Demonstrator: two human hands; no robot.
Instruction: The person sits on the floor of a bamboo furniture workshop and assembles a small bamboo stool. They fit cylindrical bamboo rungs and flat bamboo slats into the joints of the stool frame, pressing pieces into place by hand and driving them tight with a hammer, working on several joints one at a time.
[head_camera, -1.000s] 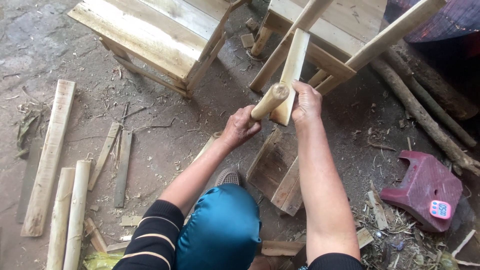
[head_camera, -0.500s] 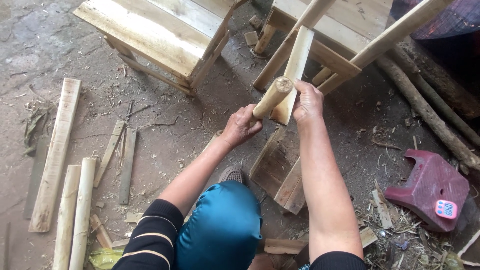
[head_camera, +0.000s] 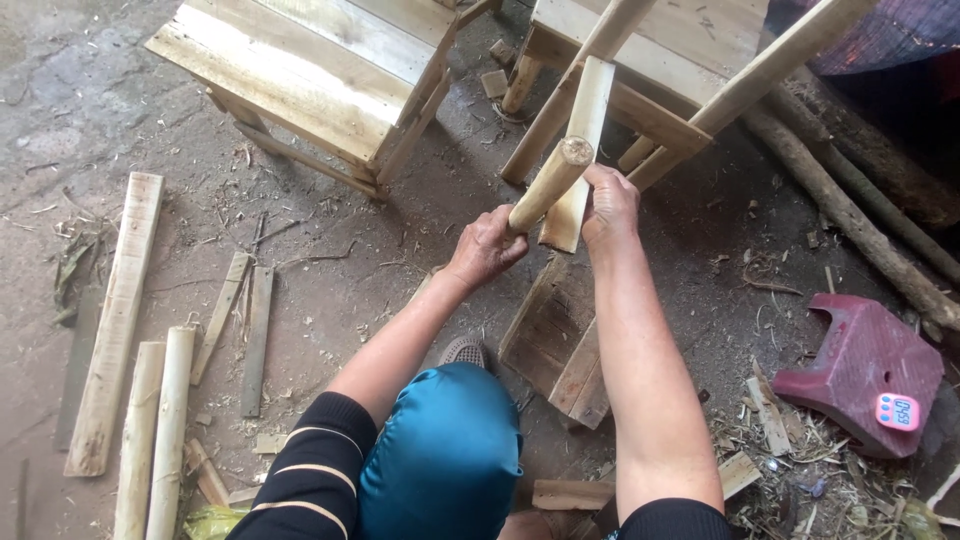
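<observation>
Round stick (head_camera: 548, 186) in left hand (head_camera: 485, 248), touching flat slat (head_camera: 578, 152) beside right hand (head_camera: 608, 205); wooden stools (head_camera: 300, 70) behind; loose slats (head_camera: 115, 320) left; plastic stool (head_camera: 865, 370) right.

head camera: one view only, sitting on the person's head, looking steeply down over both forearms at the dirt floor (head_camera: 330, 300); framing the hands close at centre, a wooden stool (head_camera: 300, 70) at the top edge, knee at the bottom.
</observation>
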